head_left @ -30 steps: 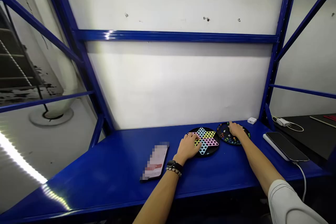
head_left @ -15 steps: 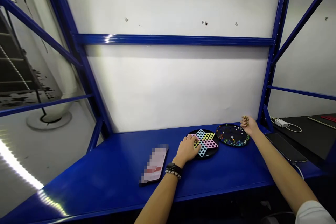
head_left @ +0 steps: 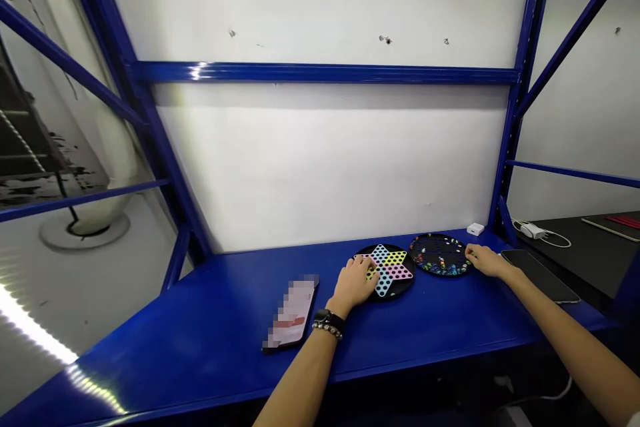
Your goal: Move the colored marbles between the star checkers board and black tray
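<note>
A Chinese checkers board (head_left: 399, 273), a black disc with a pink, blue and yellow star of holes, lies on the blue shelf. My left hand (head_left: 356, 279) rests over its left side, thumb and fingers apart, the fingertips touching the star. To its right lies a round black tray (head_left: 434, 255) with small coloured marbles (head_left: 453, 269) mostly around its edge. At the tray's right rim is my right hand (head_left: 485, 260), palm down with fingers curled in. Its palm is hidden now; gold marbles showed in it earlier.
A phone (head_left: 294, 317) with a lit, partly blurred screen lies left of the board. A dark tablet (head_left: 543, 275) lies by my right forearm, and a small white box (head_left: 475, 229) stands behind the tray. Blue metal posts and a crossbar (head_left: 320, 73) frame the shelf.
My right hand has turned from palm up, with gold marbles showing, to palm down and dropped to the tray's right rim, uncovering the white box. My left hand stays on the board.
</note>
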`<state>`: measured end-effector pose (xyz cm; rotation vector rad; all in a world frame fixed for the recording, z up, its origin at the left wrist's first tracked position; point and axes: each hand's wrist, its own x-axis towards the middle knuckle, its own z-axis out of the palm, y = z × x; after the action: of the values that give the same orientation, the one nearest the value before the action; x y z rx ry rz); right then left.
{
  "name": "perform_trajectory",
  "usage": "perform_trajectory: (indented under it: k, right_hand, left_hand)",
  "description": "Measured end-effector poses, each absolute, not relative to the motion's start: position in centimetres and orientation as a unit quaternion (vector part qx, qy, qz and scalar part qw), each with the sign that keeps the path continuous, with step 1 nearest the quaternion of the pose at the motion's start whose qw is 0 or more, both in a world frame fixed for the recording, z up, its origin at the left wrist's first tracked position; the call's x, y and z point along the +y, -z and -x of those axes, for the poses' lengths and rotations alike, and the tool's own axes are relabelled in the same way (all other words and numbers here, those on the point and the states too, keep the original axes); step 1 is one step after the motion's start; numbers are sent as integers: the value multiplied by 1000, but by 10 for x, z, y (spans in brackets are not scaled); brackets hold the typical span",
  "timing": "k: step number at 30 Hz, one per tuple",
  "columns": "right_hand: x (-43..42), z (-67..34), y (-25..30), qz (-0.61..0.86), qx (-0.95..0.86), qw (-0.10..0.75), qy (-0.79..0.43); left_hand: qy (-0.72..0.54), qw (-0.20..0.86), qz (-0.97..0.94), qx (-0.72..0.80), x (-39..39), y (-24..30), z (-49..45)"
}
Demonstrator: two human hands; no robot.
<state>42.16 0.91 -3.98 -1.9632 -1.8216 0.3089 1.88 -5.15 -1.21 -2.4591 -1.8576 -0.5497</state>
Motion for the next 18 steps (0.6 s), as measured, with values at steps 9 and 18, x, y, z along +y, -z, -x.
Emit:
perform_trajectory:
  k: [9,18]
  right_hand:
    - [-6,-410,40,664,-745,42,-50]
    - [9,-430,54,612,-750,209,-136]
  left_hand:
    - [178,4,785,-594,-52,11,-19]
    - [174,-4,784,-596,-53,10,-20]
